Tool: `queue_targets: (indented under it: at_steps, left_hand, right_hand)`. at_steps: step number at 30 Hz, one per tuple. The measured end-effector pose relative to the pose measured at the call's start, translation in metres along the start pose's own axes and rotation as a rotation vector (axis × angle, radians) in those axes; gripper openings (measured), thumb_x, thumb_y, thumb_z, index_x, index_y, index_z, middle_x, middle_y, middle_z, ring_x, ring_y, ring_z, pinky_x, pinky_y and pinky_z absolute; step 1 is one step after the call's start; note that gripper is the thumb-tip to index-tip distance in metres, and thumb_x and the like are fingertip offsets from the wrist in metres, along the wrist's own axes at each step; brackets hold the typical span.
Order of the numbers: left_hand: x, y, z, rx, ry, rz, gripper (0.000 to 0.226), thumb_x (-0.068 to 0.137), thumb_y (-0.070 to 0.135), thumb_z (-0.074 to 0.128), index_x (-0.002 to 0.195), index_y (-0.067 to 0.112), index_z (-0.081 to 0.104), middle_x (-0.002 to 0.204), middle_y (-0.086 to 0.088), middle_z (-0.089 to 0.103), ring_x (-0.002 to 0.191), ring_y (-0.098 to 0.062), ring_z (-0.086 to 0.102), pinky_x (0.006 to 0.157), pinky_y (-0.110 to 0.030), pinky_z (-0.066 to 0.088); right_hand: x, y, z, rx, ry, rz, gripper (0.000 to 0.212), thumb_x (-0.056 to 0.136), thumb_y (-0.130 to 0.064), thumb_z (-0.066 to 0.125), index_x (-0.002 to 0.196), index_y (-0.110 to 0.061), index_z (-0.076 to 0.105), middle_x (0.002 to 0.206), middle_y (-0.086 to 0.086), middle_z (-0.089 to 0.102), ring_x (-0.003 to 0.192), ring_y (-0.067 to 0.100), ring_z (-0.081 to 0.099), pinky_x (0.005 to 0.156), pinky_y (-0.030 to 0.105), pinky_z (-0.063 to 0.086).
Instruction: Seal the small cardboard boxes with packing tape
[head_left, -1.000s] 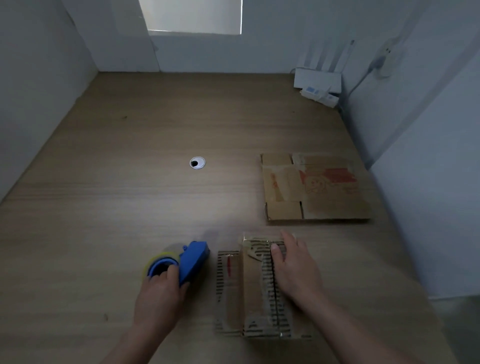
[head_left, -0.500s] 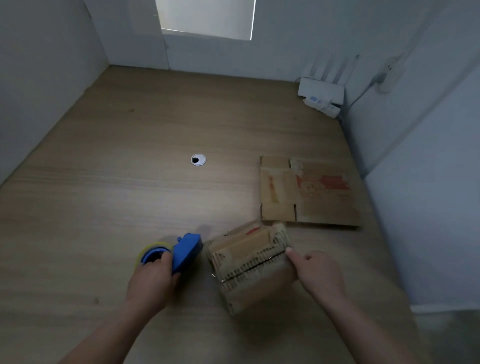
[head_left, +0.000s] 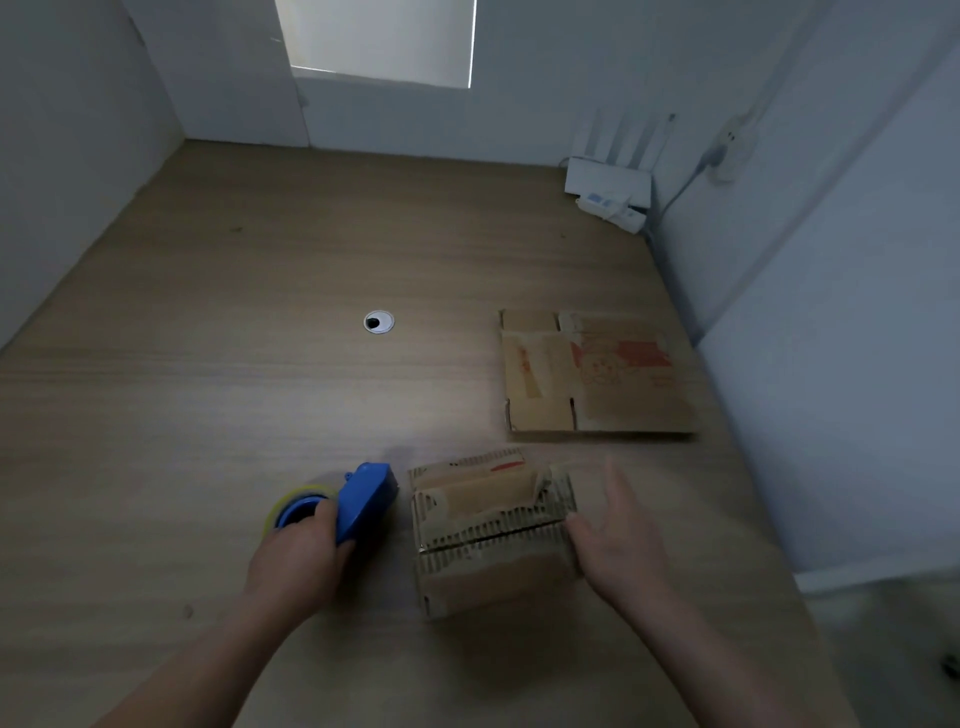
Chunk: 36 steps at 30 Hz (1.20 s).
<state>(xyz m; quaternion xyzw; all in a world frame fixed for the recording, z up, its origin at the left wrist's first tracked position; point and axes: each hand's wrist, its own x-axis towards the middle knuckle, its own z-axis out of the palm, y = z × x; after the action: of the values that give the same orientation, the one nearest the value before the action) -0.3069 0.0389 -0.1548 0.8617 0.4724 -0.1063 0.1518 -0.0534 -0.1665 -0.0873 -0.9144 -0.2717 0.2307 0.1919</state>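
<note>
Right hand (head_left: 621, 540) spread against the turned box (head_left: 488, 525)
The box had been swung crosswise on the table (head_left: 260, 389), beside the tape dispenser (head_left: 363, 499) gripped by the left hand (head_left: 296, 566); taping was judged next.

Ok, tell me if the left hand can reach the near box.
Probably yes: the left hand, gripping the tape dispenser, sits beside the box with nothing between; the right hand is at its other side.
</note>
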Motion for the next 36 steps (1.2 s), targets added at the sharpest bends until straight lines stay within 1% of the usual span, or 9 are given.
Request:
queue_targets:
  at_steps: [7, 10, 17, 20, 24, 27, 30, 33, 36]
  left_hand:
    - [0.0, -0.006, 0.0, 0.016, -0.032, 0.021, 0.036, 0.098, 0.046, 0.052, 0.123, 0.024, 0.039, 0.104, 0.002, 0.065, 0.087, -0.016, 0.062, 0.069, -0.031, 0.052]
    - [-0.001, -0.01, 0.0, 0.007, -0.046, 0.02, 0.036, 0.098, 0.046, 0.053, 0.122, 0.024, 0.039, 0.105, 0.002, 0.065, 0.086, -0.017, 0.061, 0.067, -0.031, 0.05]
    - [-0.001, -0.013, -0.002, -0.003, -0.054, 0.014, 0.038, 0.097, 0.046, 0.053, 0.124, 0.022, 0.04, 0.11, -0.002, 0.066, 0.095, -0.024, 0.063, 0.067, -0.033, 0.042]
    - [-0.001, -0.016, -0.004, -0.016, -0.069, 0.024, 0.038, 0.098, 0.045, 0.053, 0.126, 0.024, 0.04, 0.112, -0.001, 0.066, 0.095, -0.022, 0.063, 0.067, -0.033, 0.043]
    - [-0.001, -0.02, -0.005, -0.034, -0.071, 0.031, 0.04, 0.097, 0.047, 0.053, 0.128, 0.025, 0.041, 0.113, 0.001, 0.065, 0.096, -0.019, 0.062, 0.072, -0.032, 0.049]
    - [-0.001, -0.022, -0.006, -0.04, -0.078, 0.047, 0.04, 0.098, 0.047, 0.053, 0.129, 0.026, 0.041, 0.114, 0.002, 0.064, 0.094, -0.018, 0.059, 0.071, -0.031, 0.046]
    - [0.0, -0.022, -0.006, -0.049, -0.08, 0.049, 0.041, 0.097, 0.048, 0.054, 0.13, 0.027, 0.041, 0.115, 0.003, 0.063, 0.096, -0.016, 0.06, 0.074, -0.029, 0.048]
    - [0.001, -0.023, -0.006, -0.044, -0.081, 0.049, 0.038, 0.097, 0.048, 0.054, 0.126, 0.027, 0.041, 0.114, 0.004, 0.063, 0.095, -0.016, 0.059, 0.075, -0.03, 0.05]
    - [0.002, -0.023, -0.005, -0.047, -0.086, 0.05, 0.034, 0.096, 0.047, 0.055, 0.121, 0.027, 0.043, 0.11, 0.004, 0.064, 0.087, -0.015, 0.056, 0.07, -0.03, 0.045]
  right_hand:
    - [0.024, -0.033, 0.044, 0.022, -0.009, -0.001, 0.063, 0.103, -0.047, 0.038, 0.155, -0.014, 0.025, 0.157, 0.008, 0.038, 0.139, 0.029, 0.042, 0.11, 0.04, 0.036]
    - [0.039, -0.032, 0.041, 0.06, -0.035, 0.101, 0.053, 0.097, -0.06, 0.044, 0.123, -0.014, 0.052, 0.123, 0.012, 0.064, 0.111, 0.033, 0.06, 0.089, 0.04, 0.048]
    - [0.046, -0.026, 0.038, 0.261, -0.116, 0.161, 0.051, 0.096, -0.057, 0.051, 0.11, -0.011, 0.069, 0.112, 0.009, 0.069, 0.11, 0.032, 0.062, 0.092, 0.037, 0.047]
    - [0.034, -0.023, 0.039, 0.232, -0.034, 0.233, 0.053, 0.098, -0.056, 0.049, 0.103, -0.007, 0.071, 0.098, 0.011, 0.067, 0.103, 0.033, 0.063, 0.077, 0.033, 0.042]
    - [0.015, 0.002, 0.045, 0.165, 0.058, 0.343, 0.069, 0.096, -0.063, 0.044, 0.104, -0.001, 0.073, 0.108, 0.023, 0.071, 0.102, 0.038, 0.065, 0.083, 0.037, 0.051]
    - [0.004, 0.012, 0.039, 0.196, 0.12, 0.384, 0.085, 0.091, -0.071, 0.042, 0.136, 0.001, 0.053, 0.132, 0.026, 0.059, 0.122, 0.039, 0.057, 0.1, 0.045, 0.048]
    - [-0.011, -0.007, 0.027, -0.007, 0.237, -0.04, 0.096, 0.089, -0.068, 0.047, 0.16, -0.017, 0.008, 0.166, 0.01, 0.011, 0.153, 0.026, 0.012, 0.12, 0.047, 0.021]
    - [-0.008, -0.048, 0.019, -0.301, 0.086, -0.602, 0.089, 0.08, -0.077, 0.041, 0.157, -0.038, 0.018, 0.167, 0.0, -0.003, 0.154, 0.021, -0.006, 0.123, 0.045, 0.01]
    - [0.011, -0.08, 0.033, -0.574, -0.228, -0.86, 0.077, 0.083, -0.078, 0.039, 0.15, -0.042, 0.027, 0.168, 0.0, -0.005, 0.153, 0.023, -0.012, 0.122, 0.049, -0.002]
